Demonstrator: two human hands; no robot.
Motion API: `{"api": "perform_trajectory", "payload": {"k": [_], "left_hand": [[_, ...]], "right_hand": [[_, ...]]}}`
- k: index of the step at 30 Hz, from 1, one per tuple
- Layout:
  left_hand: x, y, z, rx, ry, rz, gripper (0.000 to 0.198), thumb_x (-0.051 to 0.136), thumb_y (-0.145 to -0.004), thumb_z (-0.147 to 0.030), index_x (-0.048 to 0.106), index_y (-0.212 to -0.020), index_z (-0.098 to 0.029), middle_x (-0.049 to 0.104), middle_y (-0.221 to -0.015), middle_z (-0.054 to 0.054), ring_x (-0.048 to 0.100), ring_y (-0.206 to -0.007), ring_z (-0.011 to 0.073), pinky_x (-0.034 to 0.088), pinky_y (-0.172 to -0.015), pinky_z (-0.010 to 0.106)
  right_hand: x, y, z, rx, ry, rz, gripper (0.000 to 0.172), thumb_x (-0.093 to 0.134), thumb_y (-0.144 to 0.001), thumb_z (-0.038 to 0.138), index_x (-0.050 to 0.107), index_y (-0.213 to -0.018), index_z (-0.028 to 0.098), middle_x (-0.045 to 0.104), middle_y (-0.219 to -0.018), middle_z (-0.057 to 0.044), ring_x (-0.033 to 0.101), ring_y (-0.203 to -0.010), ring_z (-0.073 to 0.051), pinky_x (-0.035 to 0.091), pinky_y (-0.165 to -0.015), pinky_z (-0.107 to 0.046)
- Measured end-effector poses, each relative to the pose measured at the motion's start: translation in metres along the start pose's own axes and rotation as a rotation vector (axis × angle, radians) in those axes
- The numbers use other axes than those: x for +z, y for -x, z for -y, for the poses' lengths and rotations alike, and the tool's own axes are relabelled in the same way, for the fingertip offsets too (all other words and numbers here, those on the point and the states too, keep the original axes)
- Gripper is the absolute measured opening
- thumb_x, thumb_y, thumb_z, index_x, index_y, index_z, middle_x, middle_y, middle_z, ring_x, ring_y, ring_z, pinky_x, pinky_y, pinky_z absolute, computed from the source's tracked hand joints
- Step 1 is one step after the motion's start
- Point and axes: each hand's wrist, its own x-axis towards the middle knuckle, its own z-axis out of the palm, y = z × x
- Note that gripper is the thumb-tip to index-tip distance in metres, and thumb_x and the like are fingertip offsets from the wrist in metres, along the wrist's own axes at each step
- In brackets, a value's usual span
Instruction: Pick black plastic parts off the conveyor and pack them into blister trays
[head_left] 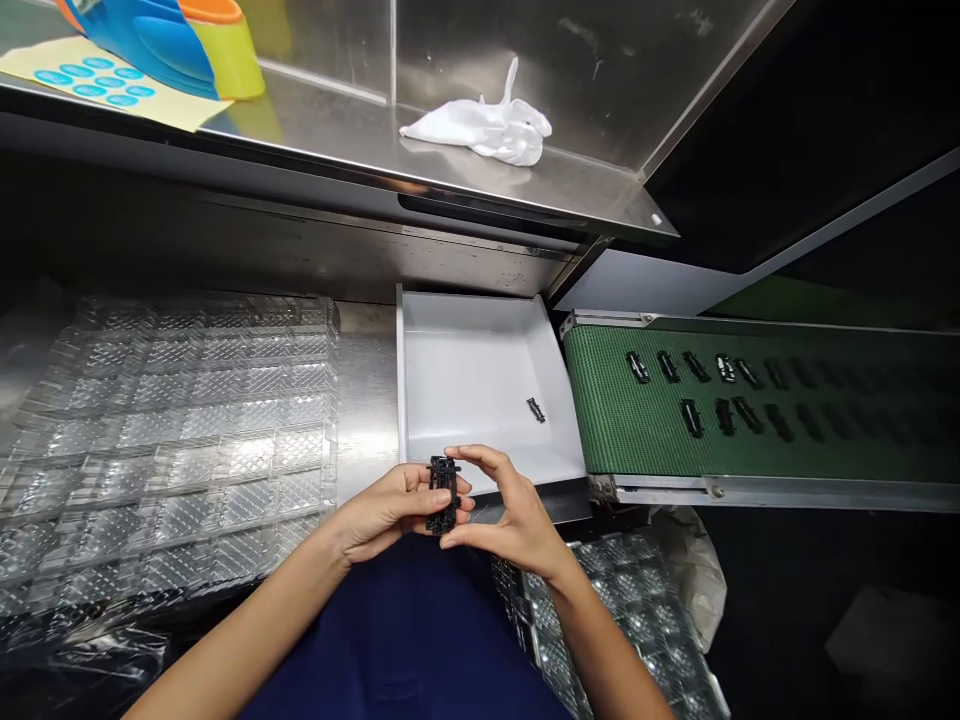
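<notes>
While clear trays (187, 440) lie at left, the left hand (390, 508) pinches a black part (443, 480) just before the white bin (465, 360), and the right hand (521, 520), thumb and forefinger wide, spans the part's ends, contact unclear. Turning or checking appears in hand; the next move would call for a steady grip.

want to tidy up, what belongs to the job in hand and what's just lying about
Likely in use:
black part, held in left hand
white tray
green belt
clear trays

Lying about, probably:
crumpled white item
blue-yellow object
sticker sheet
</notes>
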Motion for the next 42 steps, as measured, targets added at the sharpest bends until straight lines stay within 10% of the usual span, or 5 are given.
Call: {"api": "perform_trajectory", "payload": {"k": [8,14,28,34,42], "left_hand": [[-0.007,-0.021,-0.002,0.033,-0.033,-0.067,0.023,0.079,-0.074,-0.026,0.075,-0.095,-0.016,0.075,-0.093,0.011,0.07,-0.085,0.0225,0.053,-0.075,0.026],[-0.011,-0.028,-0.007,0.038,0.025,-0.117,0.022,0.08,-0.074,-0.024,0.075,-0.094,-0.016,0.074,-0.103,0.011,0.07,-0.095,0.0242,0.054,-0.085,0.029],[-0.028,-0.013,-0.001,0.023,0.149,-0.103,0.025,0.086,-0.067,-0.027,0.075,-0.085,-0.013,0.072,-0.079,0.005,0.067,-0.072,0.0151,0.058,-0.07,0.024],[-0.013,-0.002,0.006,0.11,0.109,-0.079,0.03,0.083,-0.071,-0.027,0.074,-0.096,-0.014,0.073,-0.085,0.005,0.066,-0.077,0.0154,0.054,-0.074,0.023],[-0.009,0.005,0.006,0.108,0.037,-0.043,0.035,0.085,-0.067,-0.029,0.074,-0.097,-0.014,0.075,-0.087,0.007,0.066,-0.078,0.0172,0.05,-0.073,0.024]], "right_hand": [[-0.054,-0.05,-0.094,0.73,0.477,-0.196,0.034,0.057,-0.096,0.03,0.055,-0.128,0.018,0.059,-0.129,-0.011,0.057,-0.118,-0.023,0.046,-0.102,-0.042],[-0.091,-0.075,-0.154,1.024,0.652,-0.253,0.031,0.06,-0.094,0.031,0.058,-0.12,0.014,0.058,-0.122,-0.011,0.061,-0.106,-0.023,0.052,-0.09,-0.043],[-0.012,-0.032,-0.009,-0.232,0.327,0.117,0.044,0.042,-0.093,0.008,0.062,-0.127,0.027,0.061,-0.129,-0.008,0.055,-0.12,-0.02,0.049,-0.1,-0.039],[-0.015,-0.015,0.012,-0.184,0.225,0.264,0.063,0.063,-0.091,0.025,0.037,-0.148,0.024,0.036,-0.153,-0.011,0.033,-0.142,-0.024,0.033,-0.116,-0.045],[-0.008,-0.002,0.017,-0.184,0.142,0.051,0.055,0.076,-0.08,0.032,0.056,-0.131,0.027,0.056,-0.137,-0.008,0.052,-0.128,-0.024,0.044,-0.108,-0.039]]}}
